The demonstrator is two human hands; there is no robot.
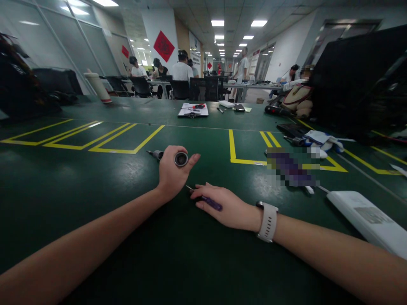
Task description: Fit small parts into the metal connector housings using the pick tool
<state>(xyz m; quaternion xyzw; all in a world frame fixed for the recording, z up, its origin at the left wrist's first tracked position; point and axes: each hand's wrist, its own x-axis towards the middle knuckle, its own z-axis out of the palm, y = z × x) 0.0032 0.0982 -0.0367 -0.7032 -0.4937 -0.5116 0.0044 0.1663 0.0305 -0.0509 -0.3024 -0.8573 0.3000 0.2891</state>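
Note:
My left hand is closed around a dark cylindrical part, whose hollow round end faces me beside the thumb. From the far side of that fist a narrower grey piece with a thin tip sticks out to the left; the fingers hide how it joins. Just to the right and nearer to me, my right hand grips a small screwdriver with a purple handle. Its thin metal shaft points up and left toward the left wrist, apart from the cylindrical part.
Yellow tape outlines mark the green table. On the right lie a white power bank, a blurred purple item and a cloth. Farther back are a clipboard and a cup. People sit beyond.

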